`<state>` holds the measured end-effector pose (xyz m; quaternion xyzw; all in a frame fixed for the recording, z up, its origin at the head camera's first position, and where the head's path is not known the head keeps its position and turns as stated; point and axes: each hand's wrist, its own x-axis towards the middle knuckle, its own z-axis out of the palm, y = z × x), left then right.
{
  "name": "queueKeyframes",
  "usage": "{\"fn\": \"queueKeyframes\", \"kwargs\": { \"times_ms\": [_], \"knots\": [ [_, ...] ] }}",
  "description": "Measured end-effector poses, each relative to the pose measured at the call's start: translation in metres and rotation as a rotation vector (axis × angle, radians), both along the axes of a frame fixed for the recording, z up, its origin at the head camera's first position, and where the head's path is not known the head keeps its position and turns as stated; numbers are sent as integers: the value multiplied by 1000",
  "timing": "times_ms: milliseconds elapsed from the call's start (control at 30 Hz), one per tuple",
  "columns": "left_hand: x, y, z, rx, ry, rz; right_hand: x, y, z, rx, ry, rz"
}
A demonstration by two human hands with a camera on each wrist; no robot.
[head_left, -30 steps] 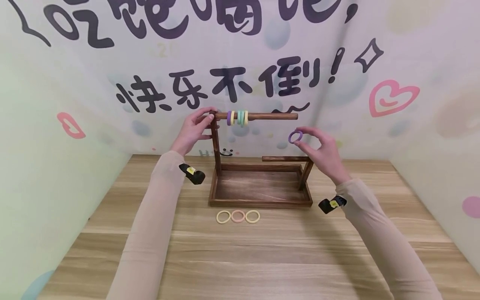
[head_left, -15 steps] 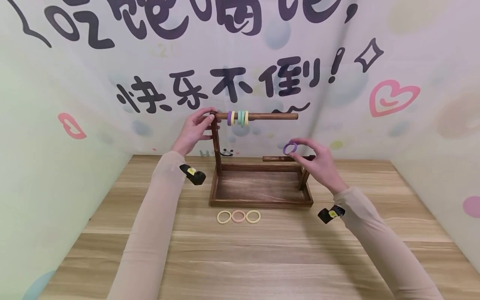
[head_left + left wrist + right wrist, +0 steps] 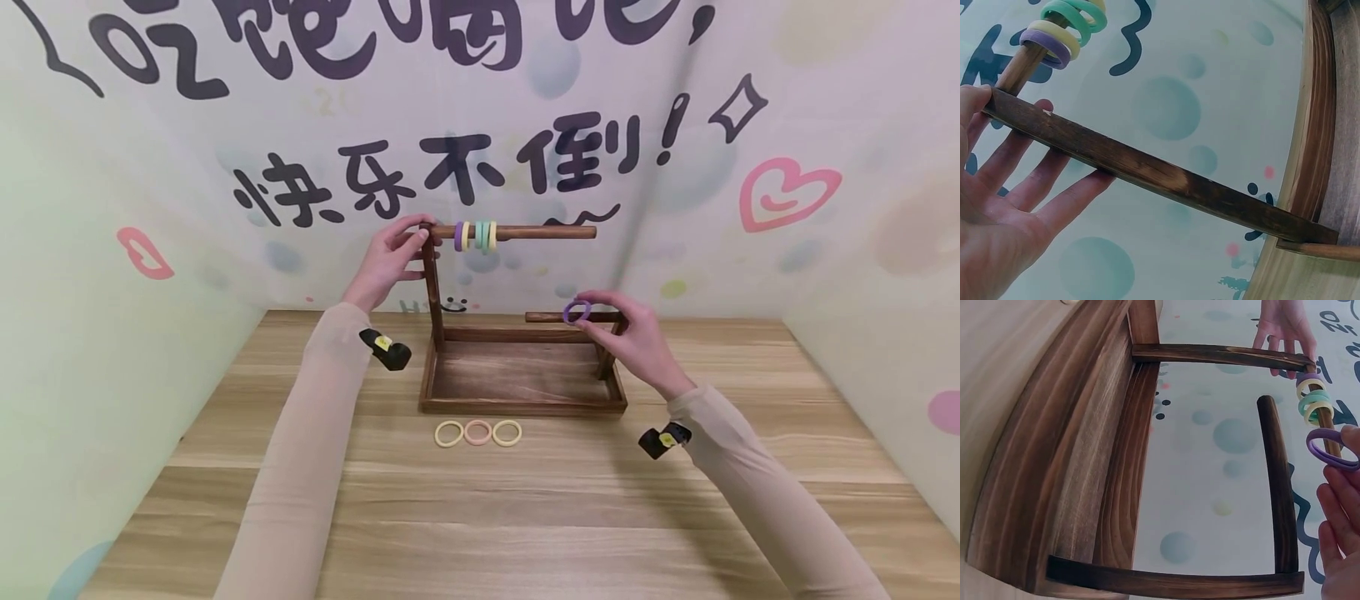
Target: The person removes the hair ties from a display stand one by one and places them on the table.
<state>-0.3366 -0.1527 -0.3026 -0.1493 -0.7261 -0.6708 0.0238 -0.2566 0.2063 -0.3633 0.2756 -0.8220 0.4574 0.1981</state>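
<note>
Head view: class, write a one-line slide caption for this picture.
Left hand steadies the wooden stand while right hand pinches a purple ring at its lower rod.

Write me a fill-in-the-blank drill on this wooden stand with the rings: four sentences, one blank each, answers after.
1. The right hand pinches a ring whose colour is ____.
2. The number of rings on the upper rod is ____.
3. The three loose rings lie on the table in front of the wooden ____.
4. The left hand steadies the tall post at its ____ end.

Missing words: purple; four; stand; top
</note>
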Motion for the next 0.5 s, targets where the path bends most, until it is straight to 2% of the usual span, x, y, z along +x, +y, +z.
{"fn": "queueKeyframes", "kwargs": {
  "times_ms": [500],
  "knots": [
    [1,-1,-2,8,1,-8,12,0,-10,59,10,10]
  ]
}}
